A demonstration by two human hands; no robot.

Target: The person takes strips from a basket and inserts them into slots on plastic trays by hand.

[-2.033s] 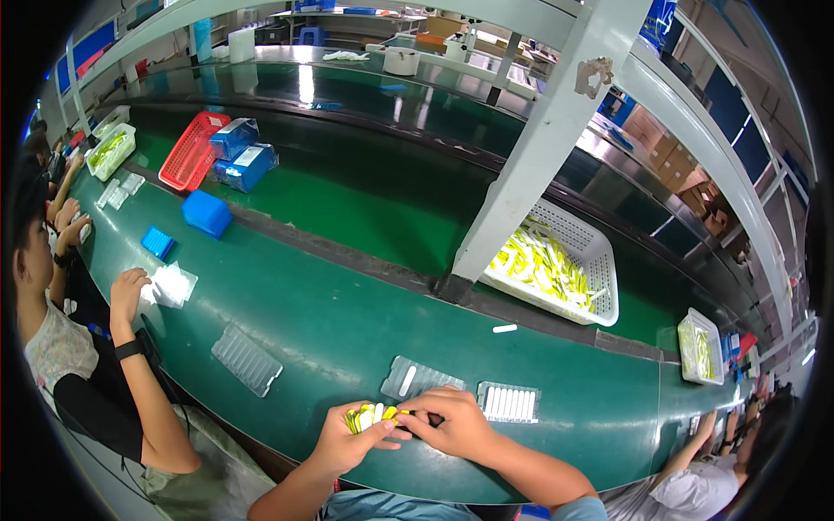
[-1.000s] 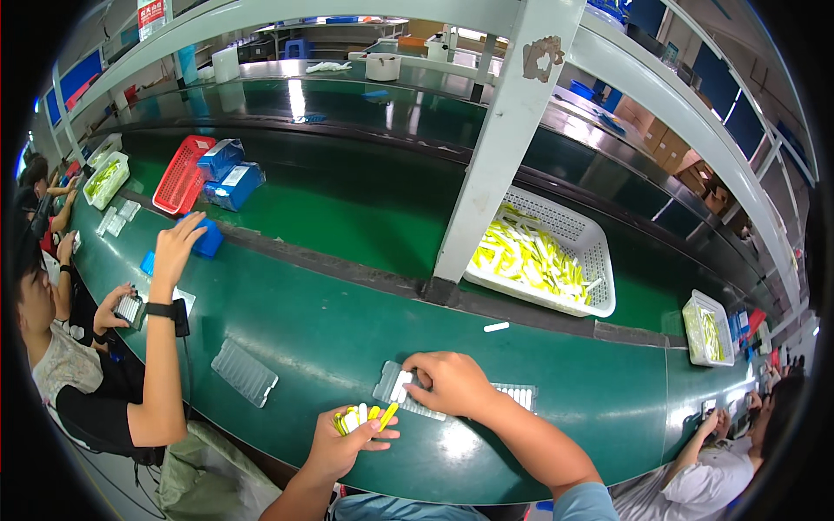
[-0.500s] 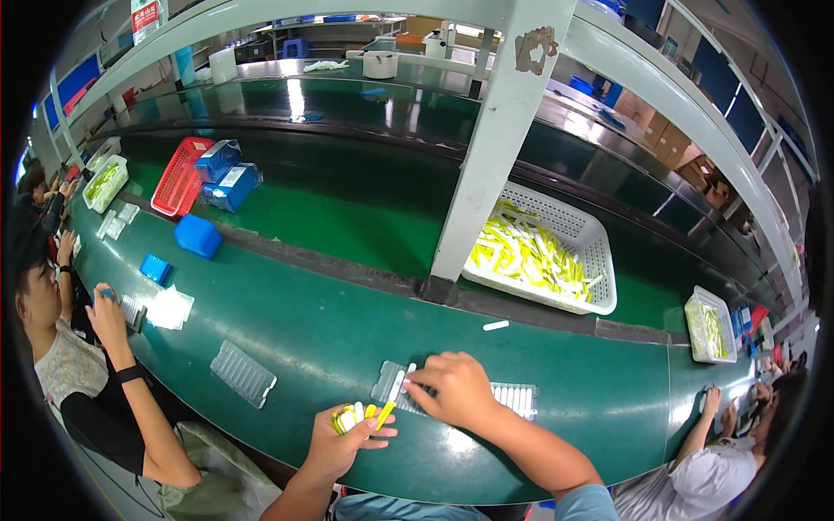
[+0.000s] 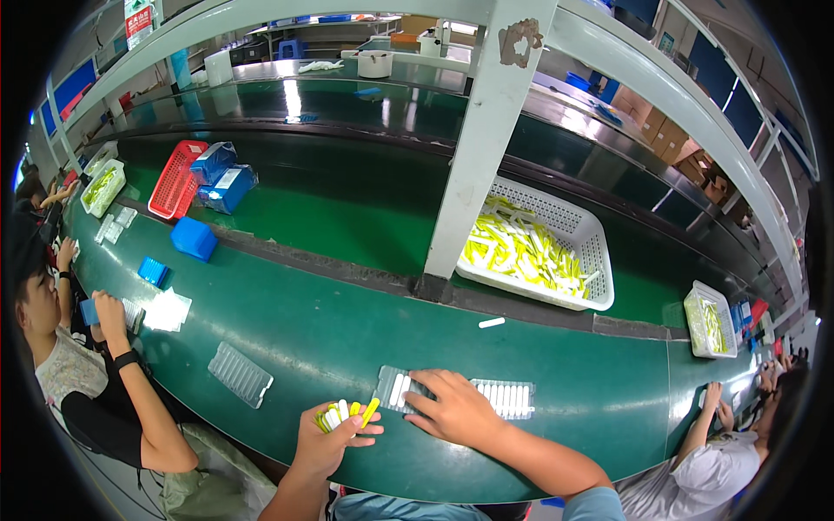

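Observation:
My left hand (image 4: pixel 318 446) is closed around a bunch of small yellow-and-white sticks (image 4: pixel 341 418), which fan out above the fingers near the table's front edge. Just right of it, my right hand (image 4: pixel 459 406) lies over a clear slotted plastic tray (image 4: pixel 385 379), fingers spread and touching it. White sticks (image 4: pixel 400 391) rest in that tray's slots; the hand covers part of it. Past the hand shows a slotted section filled with a row of white sticks (image 4: pixel 506 399). Whether both sections are one tray is hidden.
An unfilled clear tray (image 4: pixel 241 374) lies to the left, and a loose white stick (image 4: pixel 492 322) ahead. A white basket (image 4: pixel 598 260) of sticks stands behind a white post (image 4: pixel 478 148). Co-workers' arms (image 4: pixel 161 417) are at left and right. Blue boxes (image 4: pixel 193 239) and a red basket (image 4: pixel 176 178) sit farther left.
The stick that my right fingers held upright now lies in the tray, and that hand has flattened over the slots. My left hand has shifted slightly left with its bunch.

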